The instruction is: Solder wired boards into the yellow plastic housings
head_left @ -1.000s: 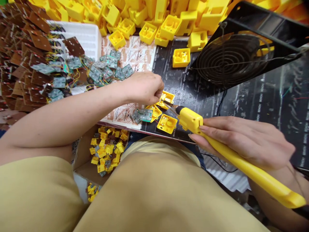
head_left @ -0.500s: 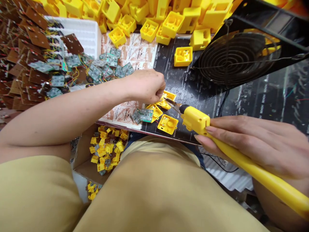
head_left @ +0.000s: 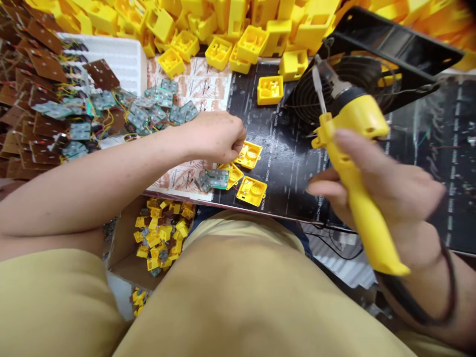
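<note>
My right hand (head_left: 401,198) is wrapped round a yellow soldering gun (head_left: 357,186), whose metal tip points up and away in front of the fan. A black cord runs from the lower end of its handle. My left hand (head_left: 223,136) is closed, fingertips pinched at the left edge of an open yellow plastic casing (head_left: 251,154). Whatever lies between those fingers is hidden. Closer to the bench edge are a second yellow casing (head_left: 252,192) with a round speaker grille and a third casing (head_left: 234,173), partly under a small grey-green circuit board (head_left: 218,179).
A black fan (head_left: 394,42) stands at the back right. Yellow housings (head_left: 201,25) pile up along the back. Circuit boards (head_left: 141,116), a white foam tray (head_left: 111,59) and stacked brown boards (head_left: 22,109) fill the left. Below the bench edge, a cardboard box (head_left: 124,248) holds yellow parts.
My right hand has lifted the soldering gun away from the casing, up and to the right, turning its tip upward. My left hand stays pinched at the same casing.
</note>
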The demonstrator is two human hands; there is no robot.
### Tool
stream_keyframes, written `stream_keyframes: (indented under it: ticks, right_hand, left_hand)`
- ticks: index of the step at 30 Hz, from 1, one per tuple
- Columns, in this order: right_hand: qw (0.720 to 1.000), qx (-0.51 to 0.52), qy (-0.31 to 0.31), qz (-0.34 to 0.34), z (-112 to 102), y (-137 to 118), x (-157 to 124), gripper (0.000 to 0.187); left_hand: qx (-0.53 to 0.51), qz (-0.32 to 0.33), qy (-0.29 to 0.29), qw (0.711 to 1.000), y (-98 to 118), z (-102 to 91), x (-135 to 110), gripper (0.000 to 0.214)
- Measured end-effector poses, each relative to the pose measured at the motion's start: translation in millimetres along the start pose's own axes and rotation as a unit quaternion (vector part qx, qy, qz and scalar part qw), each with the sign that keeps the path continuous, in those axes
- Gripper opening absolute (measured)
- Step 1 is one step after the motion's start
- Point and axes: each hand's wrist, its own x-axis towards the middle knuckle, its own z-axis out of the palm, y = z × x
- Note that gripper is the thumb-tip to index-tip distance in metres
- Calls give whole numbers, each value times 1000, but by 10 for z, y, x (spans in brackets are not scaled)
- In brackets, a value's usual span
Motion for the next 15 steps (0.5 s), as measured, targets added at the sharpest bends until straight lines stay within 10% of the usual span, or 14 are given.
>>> stream_keyframes:
  ticks: [4, 9, 15]
  right_hand:
    - [996, -16, 15, -83, 66, -10, 149, 23]
    - [997, 11, -4, -76, 76, 44, 72, 29]
    - [995, -15, 42, -84, 166, 122, 74, 25]
  left_hand:
    - [-19, 35, 9, 999, -123, 10, -44, 15]
    - [-77, 114, 58, 989, -193, -116, -172, 29]
    - [-28, 226, 88, 970, 134, 391, -320, 56]
